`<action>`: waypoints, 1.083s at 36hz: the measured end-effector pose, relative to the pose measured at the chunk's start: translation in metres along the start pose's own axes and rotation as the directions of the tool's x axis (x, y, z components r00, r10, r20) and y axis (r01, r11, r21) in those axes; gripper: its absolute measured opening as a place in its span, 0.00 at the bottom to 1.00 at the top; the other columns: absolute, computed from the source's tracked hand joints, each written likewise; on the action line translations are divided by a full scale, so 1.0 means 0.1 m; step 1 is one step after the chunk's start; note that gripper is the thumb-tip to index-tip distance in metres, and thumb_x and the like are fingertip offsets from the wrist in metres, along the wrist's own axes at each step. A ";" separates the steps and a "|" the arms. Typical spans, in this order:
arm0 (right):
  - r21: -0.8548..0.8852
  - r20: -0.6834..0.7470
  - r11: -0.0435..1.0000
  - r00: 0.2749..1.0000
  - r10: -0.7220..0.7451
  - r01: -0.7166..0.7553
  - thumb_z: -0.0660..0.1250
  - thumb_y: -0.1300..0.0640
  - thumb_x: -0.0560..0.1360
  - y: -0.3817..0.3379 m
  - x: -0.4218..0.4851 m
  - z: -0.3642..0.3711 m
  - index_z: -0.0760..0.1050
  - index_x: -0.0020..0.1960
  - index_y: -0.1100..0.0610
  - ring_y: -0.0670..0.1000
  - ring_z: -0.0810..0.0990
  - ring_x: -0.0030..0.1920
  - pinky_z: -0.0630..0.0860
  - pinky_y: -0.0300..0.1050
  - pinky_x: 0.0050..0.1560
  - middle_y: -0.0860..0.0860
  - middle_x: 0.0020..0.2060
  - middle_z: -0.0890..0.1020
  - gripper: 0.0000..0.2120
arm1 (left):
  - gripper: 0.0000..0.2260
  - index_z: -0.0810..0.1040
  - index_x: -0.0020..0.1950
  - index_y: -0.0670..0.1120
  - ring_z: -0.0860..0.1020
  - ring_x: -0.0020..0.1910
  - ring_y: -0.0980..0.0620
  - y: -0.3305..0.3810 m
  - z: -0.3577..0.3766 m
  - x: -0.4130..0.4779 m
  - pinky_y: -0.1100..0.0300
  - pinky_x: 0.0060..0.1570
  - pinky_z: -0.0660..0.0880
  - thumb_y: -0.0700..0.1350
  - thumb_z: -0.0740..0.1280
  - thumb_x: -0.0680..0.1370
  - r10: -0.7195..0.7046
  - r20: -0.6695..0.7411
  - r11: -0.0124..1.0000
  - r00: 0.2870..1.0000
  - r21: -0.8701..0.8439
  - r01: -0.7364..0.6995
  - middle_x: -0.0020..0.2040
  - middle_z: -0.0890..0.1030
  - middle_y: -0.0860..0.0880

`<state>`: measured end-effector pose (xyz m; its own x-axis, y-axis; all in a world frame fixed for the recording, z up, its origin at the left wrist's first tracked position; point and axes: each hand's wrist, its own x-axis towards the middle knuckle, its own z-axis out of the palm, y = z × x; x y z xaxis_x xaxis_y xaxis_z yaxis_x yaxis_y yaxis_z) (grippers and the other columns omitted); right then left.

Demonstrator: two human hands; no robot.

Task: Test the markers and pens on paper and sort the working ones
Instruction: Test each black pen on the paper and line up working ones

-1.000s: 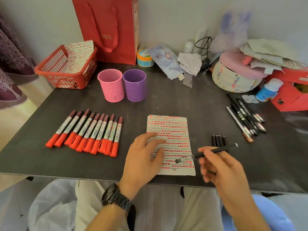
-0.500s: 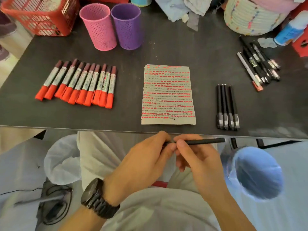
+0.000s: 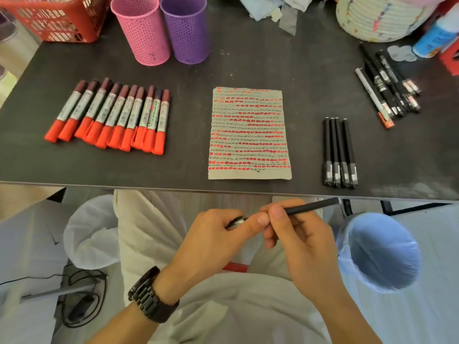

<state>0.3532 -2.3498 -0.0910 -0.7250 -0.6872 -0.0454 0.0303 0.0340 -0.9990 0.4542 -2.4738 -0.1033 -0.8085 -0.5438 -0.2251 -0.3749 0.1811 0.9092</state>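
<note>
Markers (image 3: 109, 115) lined up left of the paper (image 3: 249, 132), now packed with red dashes. Below it, left hand (image 3: 218, 234) pinches the cap end and right hand (image 3: 298, 234) grips the pen (image 3: 310, 207). To the right, four pens (image 3: 339, 152) look sorted, and the pile (image 3: 387, 88) beyond looks untested.

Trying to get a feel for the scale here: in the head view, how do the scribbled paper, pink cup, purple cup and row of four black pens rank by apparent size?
1. paper
2. pink cup and purple cup: alike, both farther from the camera, so unranked
3. row of four black pens
</note>
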 end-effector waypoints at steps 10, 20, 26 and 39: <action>0.091 -0.309 0.992 0.949 -0.055 0.087 0.68 0.50 0.80 -0.22 0.62 -0.22 0.72 0.45 0.51 0.52 0.77 0.25 0.74 0.42 0.27 0.51 0.28 0.79 0.08 | 0.14 0.69 0.48 0.56 0.72 0.46 0.59 0.10 -0.05 0.25 0.68 0.44 0.69 0.64 0.67 0.74 0.345 -0.308 0.901 0.887 0.373 -0.220 0.44 0.71 0.60; -0.120 -0.235 0.990 0.967 -0.098 0.071 0.68 0.55 0.81 -0.04 1.07 -0.10 0.74 0.41 0.55 0.48 0.79 0.24 0.75 0.38 0.25 0.52 0.26 0.81 0.10 | 0.23 0.73 0.61 0.45 0.77 0.53 0.52 0.05 0.12 0.77 0.59 0.62 0.67 0.55 0.73 0.73 0.434 -0.294 0.778 0.852 0.599 -0.190 0.55 0.79 0.52; -0.145 -0.238 0.988 0.968 -0.080 0.046 0.68 0.49 0.80 0.05 1.11 -0.12 0.73 0.36 0.57 0.47 0.77 0.21 0.71 0.36 0.23 0.52 0.24 0.80 0.17 | 0.25 0.74 0.62 0.45 0.76 0.55 0.55 0.01 0.12 0.78 0.62 0.65 0.64 0.58 0.72 0.72 0.447 -0.310 0.772 0.839 0.607 -0.186 0.57 0.79 0.53; -0.363 -0.336 0.928 0.918 -0.211 0.081 0.69 0.52 0.73 0.16 1.11 -0.09 0.68 0.32 0.53 0.59 0.75 0.25 0.74 0.52 0.26 0.54 0.24 0.74 0.14 | 0.23 0.74 0.59 0.44 0.77 0.58 0.53 0.02 0.14 0.81 0.60 0.67 0.64 0.58 0.71 0.72 0.452 -0.320 0.772 0.833 0.608 -0.185 0.60 0.79 0.52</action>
<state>0.2671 -2.4195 -0.1119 -0.9030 -0.3945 0.1704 -0.2800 0.2393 -0.9297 0.3818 -2.5060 -0.1251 -0.6975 -0.6333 0.3354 -0.4152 0.7386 0.5312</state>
